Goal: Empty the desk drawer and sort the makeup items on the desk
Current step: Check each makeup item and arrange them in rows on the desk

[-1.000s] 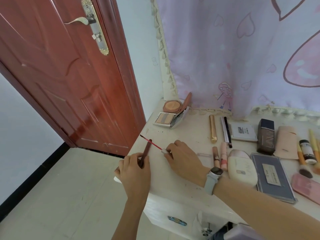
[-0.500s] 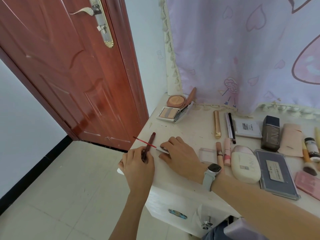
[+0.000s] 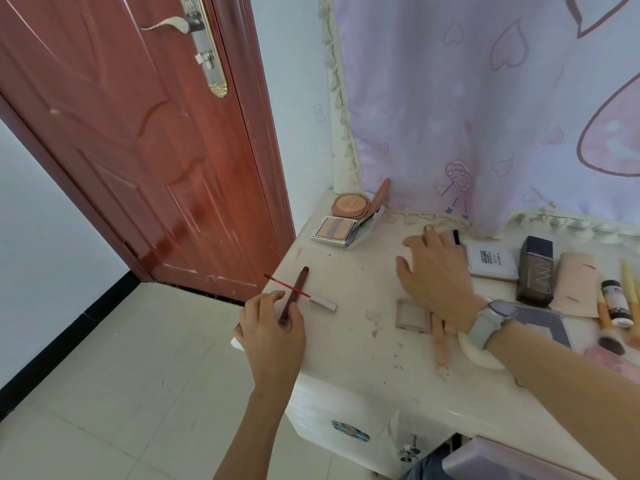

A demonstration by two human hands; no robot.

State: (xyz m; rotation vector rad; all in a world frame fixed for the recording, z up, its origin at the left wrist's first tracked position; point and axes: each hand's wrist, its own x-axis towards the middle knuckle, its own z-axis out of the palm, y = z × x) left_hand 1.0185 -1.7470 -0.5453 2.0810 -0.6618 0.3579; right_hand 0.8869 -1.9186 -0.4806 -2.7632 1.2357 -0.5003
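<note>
My left hand (image 3: pixel 273 332) grips a dark red-brown pencil (image 3: pixel 297 288) at the white desk's (image 3: pixel 360 348) left edge. A thin red applicator with a silver cap (image 3: pixel 304 294) lies on the desk just beyond that hand, crossing under the pencil. My right hand (image 3: pixel 436 271) hovers flat with fingers spread over the back of the desk, above slim tubes, holding nothing. Under its wrist lie a small clear square case (image 3: pixel 412 315) and a pink tube (image 3: pixel 440 344). Two open compacts (image 3: pixel 346 220) sit at the back left corner.
Right of my hand are a white compact (image 3: pixel 491 263), a dark UNNY box (image 3: pixel 535 275), a beige pouch (image 3: pixel 576 284), brushes (image 3: pixel 604 313) and a grey palette (image 3: pixel 540 323). A red wooden door (image 3: pixel 138 140) stands left; a lilac curtain (image 3: pixel 485 98) hangs behind. A drawer front (image 3: pixel 346 424) shows below.
My right hand let go of the silver-capped applicator and moved right and back over the slim tubes. My left hand has kept hold of the pencil.
</note>
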